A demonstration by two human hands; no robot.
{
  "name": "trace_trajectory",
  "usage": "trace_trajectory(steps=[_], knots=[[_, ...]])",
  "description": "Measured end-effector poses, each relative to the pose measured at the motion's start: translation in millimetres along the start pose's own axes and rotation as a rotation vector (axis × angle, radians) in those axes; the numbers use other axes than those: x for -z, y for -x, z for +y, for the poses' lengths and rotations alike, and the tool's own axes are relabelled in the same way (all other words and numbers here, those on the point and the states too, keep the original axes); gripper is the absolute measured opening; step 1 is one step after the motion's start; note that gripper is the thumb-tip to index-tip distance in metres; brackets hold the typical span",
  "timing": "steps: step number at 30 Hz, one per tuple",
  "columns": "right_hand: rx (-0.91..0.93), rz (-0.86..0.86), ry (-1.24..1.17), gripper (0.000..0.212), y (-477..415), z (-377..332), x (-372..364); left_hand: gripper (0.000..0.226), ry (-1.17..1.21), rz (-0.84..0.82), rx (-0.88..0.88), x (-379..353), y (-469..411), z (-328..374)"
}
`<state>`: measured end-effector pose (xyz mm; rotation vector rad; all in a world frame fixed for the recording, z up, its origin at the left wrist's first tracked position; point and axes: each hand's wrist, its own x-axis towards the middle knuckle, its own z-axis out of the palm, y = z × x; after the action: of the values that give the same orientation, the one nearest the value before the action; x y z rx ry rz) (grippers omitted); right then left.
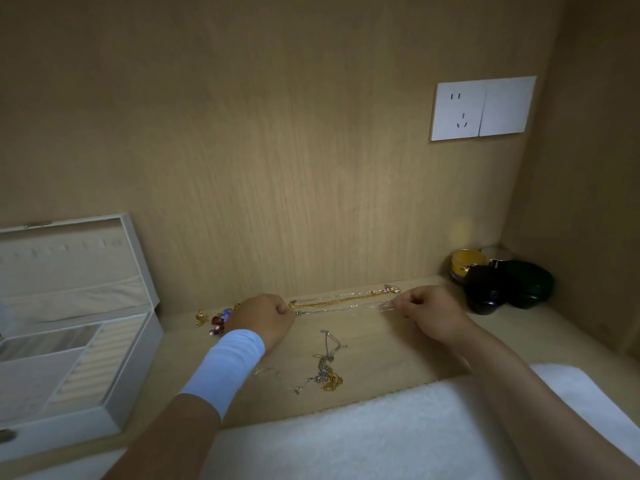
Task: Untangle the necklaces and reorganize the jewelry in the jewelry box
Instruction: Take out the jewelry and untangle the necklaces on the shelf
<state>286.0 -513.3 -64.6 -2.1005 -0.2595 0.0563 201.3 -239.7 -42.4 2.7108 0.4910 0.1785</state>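
Fingertips of the left hand pinch one end of a thin silver chain; the right hand, fingers curled, appears to pinch the other end; the chain's long axis runs left to right across the lower centre of the frame, just in front of a gold chain; a knotted tangle lies below it; the open jewelry box sits lower left, nearer the left hand.

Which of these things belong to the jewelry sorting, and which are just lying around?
In the job: silver chain, pinched between left hand and right hand; gold chain; tangled chains; beaded pieces; open jewelry box.
Just lying about: jars; wall socket; white towel.
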Motion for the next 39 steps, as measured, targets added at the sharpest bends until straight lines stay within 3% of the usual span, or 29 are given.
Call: trace_trajectory(steps=[2,6,10,14,17,20,22,25,34,39], knots=[[0.023,0.039,0.121,0.025,-11,6,-3,0.025,-0.129,-0.029,-0.039,-8,-5,3],[0.045,0.074,0.293,0.014,-20,10,-12,0.03,-0.313,-0.042,-0.094,-17,-16,8],[0.14,0.091,0.465,0.017,-22,15,-16,0.035,-0.443,-0.067,-0.087,-27,-21,5],[0.209,0.083,0.57,0.019,-20,13,-15,0.039,-0.4,0.027,-0.083,-31,-15,2],[0.237,0.061,0.721,0.028,-10,8,-13,0.035,-0.197,0.151,-0.22,-31,-2,-1],[0.224,-0.08,0.876,0.043,3,-1,-14,0.051,-0.056,-0.084,-0.379,-27,17,-2],[0.139,-0.222,0.865,0.054,14,-6,-16,0.062,-0.141,-0.287,-0.359,-28,27,-4],[0.063,-0.329,0.865,0.072,23,-3,-20,0.067,-0.242,-0.399,-0.298,-35,29,-8],[-0.005,-0.253,0.881,0.084,24,13,-16,0.063,-0.21,-0.373,-0.319,-42,20,-5],[0.136,-0.186,0.866,0.077,28,-1,-16,0.056,-0.003,-0.243,-0.38,-10,26,-15]])
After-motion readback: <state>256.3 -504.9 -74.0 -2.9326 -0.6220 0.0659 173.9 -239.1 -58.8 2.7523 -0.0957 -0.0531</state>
